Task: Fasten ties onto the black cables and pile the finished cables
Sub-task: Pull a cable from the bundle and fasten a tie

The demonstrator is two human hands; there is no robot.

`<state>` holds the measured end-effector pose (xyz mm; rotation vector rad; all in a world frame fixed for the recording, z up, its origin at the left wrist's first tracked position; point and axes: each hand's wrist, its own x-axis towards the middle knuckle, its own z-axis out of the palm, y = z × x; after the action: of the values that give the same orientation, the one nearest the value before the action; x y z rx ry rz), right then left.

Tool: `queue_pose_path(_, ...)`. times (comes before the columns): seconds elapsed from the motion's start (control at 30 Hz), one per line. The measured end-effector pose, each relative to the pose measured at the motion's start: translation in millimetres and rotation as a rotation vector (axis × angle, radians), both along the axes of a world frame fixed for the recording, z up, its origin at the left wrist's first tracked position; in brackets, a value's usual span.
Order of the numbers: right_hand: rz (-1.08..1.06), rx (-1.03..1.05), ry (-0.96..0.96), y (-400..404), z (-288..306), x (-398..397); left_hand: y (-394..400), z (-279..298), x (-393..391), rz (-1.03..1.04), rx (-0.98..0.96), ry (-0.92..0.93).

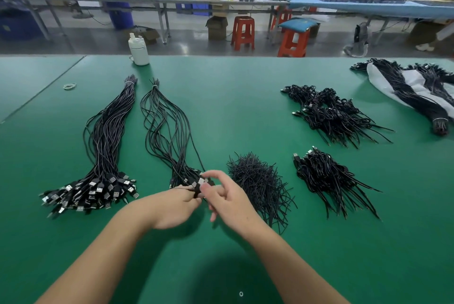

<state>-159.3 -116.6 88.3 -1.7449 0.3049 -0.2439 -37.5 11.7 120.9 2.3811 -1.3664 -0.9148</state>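
Observation:
Two long bundles of black cables lie on the green table (221,267): a thick bundle (105,146) at the left and a looser bundle (167,132) beside it. At the looser bundle's plug end, my left hand (172,208) and my right hand (226,198) meet. Both pinch one cable (199,187) by its silver USB plug end. A heap of black ties (258,181) lies just right of my right hand. Tied cables sit in a near pile (326,178) and a far pile (331,114).
A white bottle (138,49) stands at the table's far edge. Rubber bands (70,86) lie at the far left. More cable bundles rest on a white bag (415,87) at the far right. Red stools and other benches stand beyond the table.

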Motion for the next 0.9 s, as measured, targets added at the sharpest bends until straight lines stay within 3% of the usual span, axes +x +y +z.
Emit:
queue_pose_path(0.17, -0.052, 0.005, -0.055, 2.7, -3.3, 5.3, -2.2, -8.1, -1.3, 0.012, 0.057, -0.098)
queue_pose_path(0.37, -0.054, 0.190, -0.068, 6.0, -6.2, 6.3, 1.2, -7.5, 3.6, 0.105, -0.211, 0.072)
queue_pose_path(0.53, -0.075, 0.239, -0.091, 7.2, -1.7, 9.9, -0.1, -14.3, 4.2, 0.144, -0.294, -0.073)
queue_pose_path(0.7, -0.075, 0.260, -0.131, 7.7, 7.4, 12.0, -0.7, -14.8, 4.9, 0.140, -0.348, -0.104)
queue_pose_path(0.77, -0.101, 0.305, -0.097, 8.6, 8.5, 12.6, -0.3, -18.4, 8.0, 0.208, -0.381, -0.055)
queue_pose_path(0.9, -0.121, 0.202, 0.015, 9.3, 4.5, 13.6, -0.5, -25.1, 11.0, 0.255, -0.392, 0.179)
